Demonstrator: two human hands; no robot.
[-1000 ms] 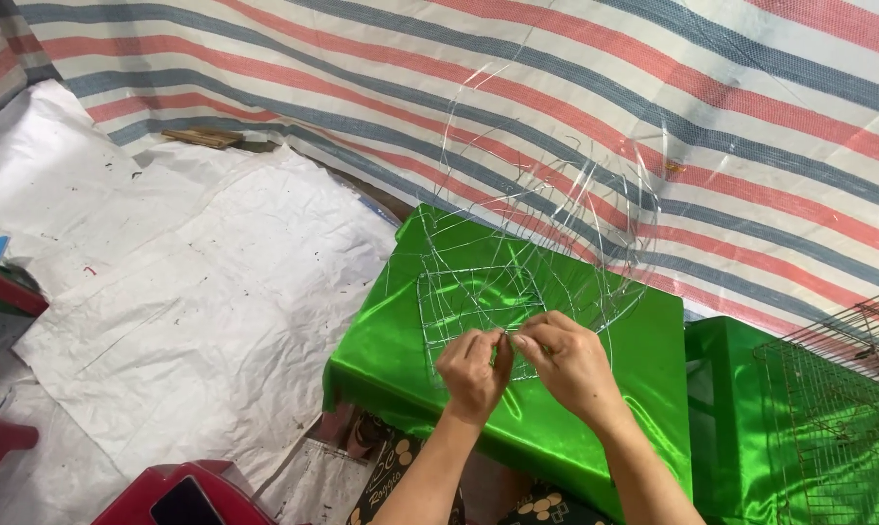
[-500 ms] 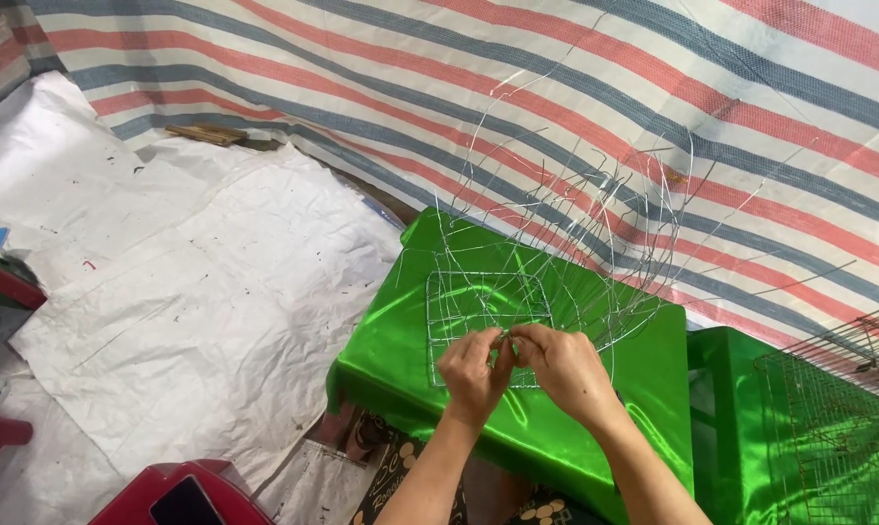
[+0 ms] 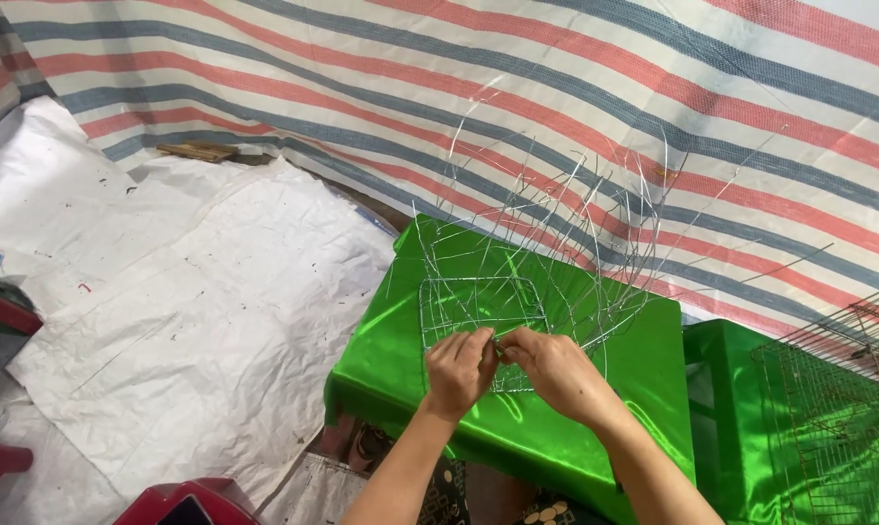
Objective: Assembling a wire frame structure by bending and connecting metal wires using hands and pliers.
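Head view looks down on both hands meeting over the green desk (image 3: pixel 381 360). Left hand (image 3: pixel 457 372) curls its grip shut on a thin wire of the wire frame (image 3: pixel 483 311), knuckles up, forearm rising from below. Right hand (image 3: pixel 554 373) pinches the same frame just beside it, fingertips nearly touching the left's. That frame lies on the desk's middle, a square grid with many loose wire ends fanning upward toward the striped tarp (image 3: pixel 556 87). Right of the desk sits a wire mesh cage (image 3: pixel 838 408).

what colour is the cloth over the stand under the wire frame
Shiny bright green cloth, seen best in the head view, under the wire frame.
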